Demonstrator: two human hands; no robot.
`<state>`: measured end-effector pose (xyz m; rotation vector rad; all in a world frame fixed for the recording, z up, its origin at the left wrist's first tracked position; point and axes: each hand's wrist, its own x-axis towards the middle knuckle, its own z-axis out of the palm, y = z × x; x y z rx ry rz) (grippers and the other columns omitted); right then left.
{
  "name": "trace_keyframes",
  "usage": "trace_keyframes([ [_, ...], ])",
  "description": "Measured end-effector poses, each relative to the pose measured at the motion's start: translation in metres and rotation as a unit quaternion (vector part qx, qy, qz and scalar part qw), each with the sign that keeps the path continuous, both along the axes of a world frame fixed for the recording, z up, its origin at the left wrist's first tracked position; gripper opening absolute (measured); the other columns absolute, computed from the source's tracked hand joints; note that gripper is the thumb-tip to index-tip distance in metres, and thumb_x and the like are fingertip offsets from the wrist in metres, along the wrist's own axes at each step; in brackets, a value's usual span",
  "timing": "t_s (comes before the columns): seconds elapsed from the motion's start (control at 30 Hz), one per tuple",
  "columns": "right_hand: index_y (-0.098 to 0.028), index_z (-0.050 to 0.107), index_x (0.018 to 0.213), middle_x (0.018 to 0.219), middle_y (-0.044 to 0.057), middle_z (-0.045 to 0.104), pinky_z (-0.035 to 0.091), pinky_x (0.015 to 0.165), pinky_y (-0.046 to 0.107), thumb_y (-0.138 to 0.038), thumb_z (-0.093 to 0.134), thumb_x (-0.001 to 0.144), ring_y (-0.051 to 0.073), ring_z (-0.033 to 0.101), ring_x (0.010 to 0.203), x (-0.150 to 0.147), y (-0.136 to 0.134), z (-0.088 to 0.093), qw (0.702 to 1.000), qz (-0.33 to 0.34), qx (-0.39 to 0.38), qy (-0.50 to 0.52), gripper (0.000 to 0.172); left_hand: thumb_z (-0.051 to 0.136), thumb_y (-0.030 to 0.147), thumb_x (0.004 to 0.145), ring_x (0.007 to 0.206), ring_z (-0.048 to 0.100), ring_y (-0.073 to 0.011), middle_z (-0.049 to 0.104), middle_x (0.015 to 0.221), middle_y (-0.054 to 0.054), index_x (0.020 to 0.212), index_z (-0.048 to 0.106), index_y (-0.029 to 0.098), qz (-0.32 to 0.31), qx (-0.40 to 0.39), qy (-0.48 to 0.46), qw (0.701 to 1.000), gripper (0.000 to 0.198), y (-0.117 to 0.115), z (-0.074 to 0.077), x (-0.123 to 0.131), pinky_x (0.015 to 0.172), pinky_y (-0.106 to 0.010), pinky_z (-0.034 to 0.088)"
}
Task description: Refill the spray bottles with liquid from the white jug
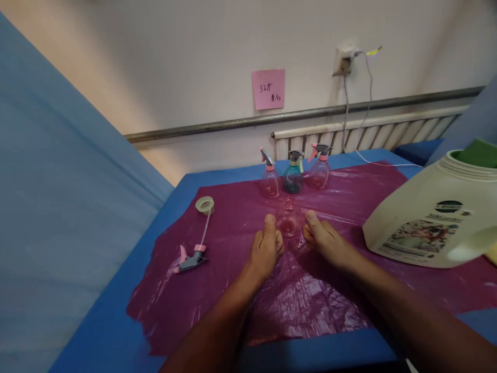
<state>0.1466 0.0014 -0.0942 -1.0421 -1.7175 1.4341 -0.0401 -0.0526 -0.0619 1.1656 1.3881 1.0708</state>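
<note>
Both hands are loosely fisted above the purple plastic sheet (217, 290), thumbs raised. My left hand (267, 243) is closed, left of an open-necked clear pink bottle (288, 221). To the right of that bottle, my right hand (323, 239) is closed too. I see nothing held in either fist. The bottle stands upright, just beyond and between the hands. Its neck carries no sprayer. A grey and pink spray head (193, 259) with a thin tube lies on the sheet at the left. The tube's end reaches a pale, roll-like ring (205, 205).
Behind stand a pink spray bottle (271, 181), a teal spray bottle (293, 176) and another pink spray bottle (320, 173). A large cream jug (411, 228), green piece at its mouth, stands at the right. Blue curtain (58, 181) hangs left; a cable (370, 88) runs down the wall.
</note>
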Motion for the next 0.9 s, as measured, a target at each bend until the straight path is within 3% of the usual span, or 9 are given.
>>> trace_keyframes([
  [0.33, -0.027, 0.033, 0.060, 0.054, -0.004, 0.030, 0.022, 0.055, 0.033, -0.092, 0.020, 0.104, 0.014, 0.027, 0.054, 0.000, 0.003, 0.003, 1.000, -0.028, 0.005, 0.004, 0.080, 0.016, 0.098, 0.099, 0.048, 0.033, -0.0136, 0.035, 0.048, 0.003, 0.054, 0.034, 0.027, 0.001, 0.050, 0.061, 0.997, 0.085, 0.004, -0.015, -0.010, 0.051, -0.030, 0.027],
  [0.47, -0.027, 0.040, 0.060, 0.052, -0.003, 0.036, 0.026, 0.052, 0.032, -0.091, 0.016, 0.105, 0.014, 0.031, 0.051, 0.005, 0.003, 0.022, 0.996, -0.070, 0.020, 0.057, 0.082, 0.016, 0.090, 0.105, 0.053, 0.040, -0.0154, 0.040, 0.052, 0.002, 0.057, 0.038, 0.027, 0.035, 0.090, 0.108, 0.989, 0.082, 0.002, -0.013, -0.015, 0.055, -0.031, 0.032],
  [0.57, -0.025, 0.051, 0.061, 0.054, -0.001, 0.046, 0.033, 0.054, 0.031, -0.086, 0.028, 0.108, 0.014, 0.040, 0.053, 0.016, -0.001, 0.047, 0.989, -0.101, 0.083, 0.071, 0.081, 0.021, 0.080, 0.111, 0.060, 0.047, -0.0165, 0.046, 0.060, 0.002, 0.065, 0.046, 0.025, 0.071, 0.149, 0.139, 0.976, 0.076, -0.001, -0.007, -0.017, 0.061, -0.031, 0.037],
  [0.67, -0.023, 0.060, 0.071, 0.064, 0.000, 0.056, 0.042, 0.058, 0.028, -0.076, 0.054, 0.108, 0.013, 0.049, 0.059, 0.035, -0.010, 0.074, 0.978, -0.130, 0.150, 0.067, 0.065, 0.041, 0.070, 0.112, 0.077, 0.061, -0.0190, 0.065, 0.081, -0.001, 0.088, 0.063, 0.023, 0.116, 0.194, 0.170, 0.959, 0.057, 0.000, -0.004, -0.018, 0.074, -0.032, 0.048],
  [0.73, -0.023, 0.065, 0.081, 0.072, 0.000, 0.063, 0.045, 0.059, 0.027, -0.068, 0.063, 0.107, 0.013, 0.054, 0.063, 0.051, -0.020, 0.088, 0.971, -0.158, 0.170, 0.063, 0.052, 0.060, 0.062, 0.105, 0.099, 0.070, -0.0236, 0.074, 0.110, -0.006, 0.115, 0.069, 0.023, 0.143, 0.191, 0.189, 0.953, 0.041, 0.003, -0.006, -0.018, 0.090, -0.037, 0.055],
  [0.83, -0.024, 0.071, 0.093, 0.080, 0.002, 0.070, 0.050, 0.058, 0.028, -0.062, 0.070, 0.104, 0.015, 0.059, 0.065, 0.078, -0.039, 0.101, 0.946, -0.238, 0.215, 0.053, 0.040, 0.076, 0.051, 0.093, 0.136, 0.066, -0.0324, 0.067, 0.151, -0.015, 0.149, 0.060, 0.023, 0.142, 0.178, 0.227, 0.947, 0.064, 0.011, -0.017, -0.017, 0.117, -0.050, 0.052],
  [0.9, -0.025, 0.073, 0.093, 0.081, 0.004, 0.073, 0.054, 0.060, 0.032, -0.061, 0.075, 0.099, 0.019, 0.064, 0.067, 0.095, -0.053, 0.104, 0.902, -0.336, 0.266, 0.047, 0.036, 0.079, 0.047, 0.091, 0.152, 0.058, -0.0356, 0.059, 0.164, -0.017, 0.160, 0.053, 0.022, 0.112, 0.171, 0.256, 0.945, 0.077, 0.014, -0.025, -0.017, 0.128, -0.056, 0.044],
])
